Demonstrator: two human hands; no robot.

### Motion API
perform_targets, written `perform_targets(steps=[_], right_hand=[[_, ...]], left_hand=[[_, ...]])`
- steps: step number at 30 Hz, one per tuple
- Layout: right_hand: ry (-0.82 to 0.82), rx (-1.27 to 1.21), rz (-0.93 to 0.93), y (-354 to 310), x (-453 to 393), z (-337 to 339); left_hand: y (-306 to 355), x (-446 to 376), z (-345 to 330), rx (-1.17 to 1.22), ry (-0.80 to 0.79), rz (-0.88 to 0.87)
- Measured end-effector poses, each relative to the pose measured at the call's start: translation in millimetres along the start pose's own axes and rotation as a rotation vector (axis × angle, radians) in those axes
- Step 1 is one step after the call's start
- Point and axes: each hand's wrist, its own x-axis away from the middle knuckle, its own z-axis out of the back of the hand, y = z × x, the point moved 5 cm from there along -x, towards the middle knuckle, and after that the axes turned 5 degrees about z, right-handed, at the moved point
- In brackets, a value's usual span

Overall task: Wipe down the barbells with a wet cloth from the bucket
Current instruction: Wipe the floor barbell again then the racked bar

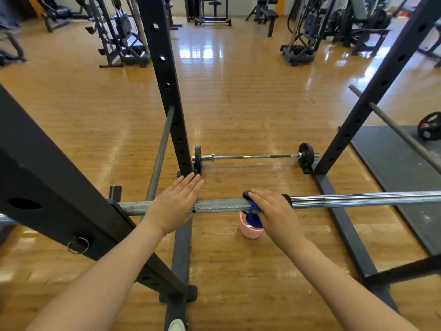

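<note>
From the head camera, a long barbell [222,204] lies level across the near side of a black squat rack [164,75], running from the left upright out past the right edge of the picture. Its left stretch is dull grey and knurled; to the right of the hands it turns bright chrome.

The left hand [175,205] lies flat over the knurled part, fingers straight and together, pointing away from the person, gripping nothing. The right hand [268,210] presses a blue cloth [254,215] against the bar, its fingers curved over the top of the bar and the cloth; a fold of the cloth hangs below the bar. A dark band on the bar shows just beyond the fingertips on either side of this hand.

Directly under the cloth, on the wooden floor [238,96], stands a small pink bucket [250,229], partly hidden by the hanging cloth and the right hand.

Farther off, a second barbell [253,156] with small black plates on both ends rests on the floor between the rack's far uprights. A grey bar [161,151] leans beside the left upright, and another bar [403,134] slants across a dark mat [393,168] on the right, near a black weight plate [430,126]. Gym machines [124,32] line the back of the room.

No brand, label or writing can be read anywhere; markings on the plates are too small to make out.
</note>
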Motion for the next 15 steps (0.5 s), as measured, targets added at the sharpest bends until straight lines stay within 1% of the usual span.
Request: perform_targets(steps=[2,4,6,8,10,13,15], right_hand=[[-0.001,-0.003,0.068,-16,-6,-10],[0.000,-0.003,0.116,-18,-4,-12],[0.040,0.007,0.068,-2,8,-3],[0.083,0.036,-0.051,17,22,10],[0.099,0.074,-0.132,18,23,17],[0.073,0.070,-0.136,-6,6,6],[0.017,0.070,-0.101,-20,-1,-9]], left_hand=[[-2,-1,0,-0.013,0.000,0.010],[-2,0,-1,-0.007,-0.005,0.018],[-2,0,-2,-0.003,-0.013,0.013],[-2,0,-2,-0.002,-0.023,0.014],[-2,0,-1,-0.001,-0.018,0.016],[-2,0,0,-0.010,-0.010,0.015],[-2,0,2,-0.015,-0.008,0.020]])
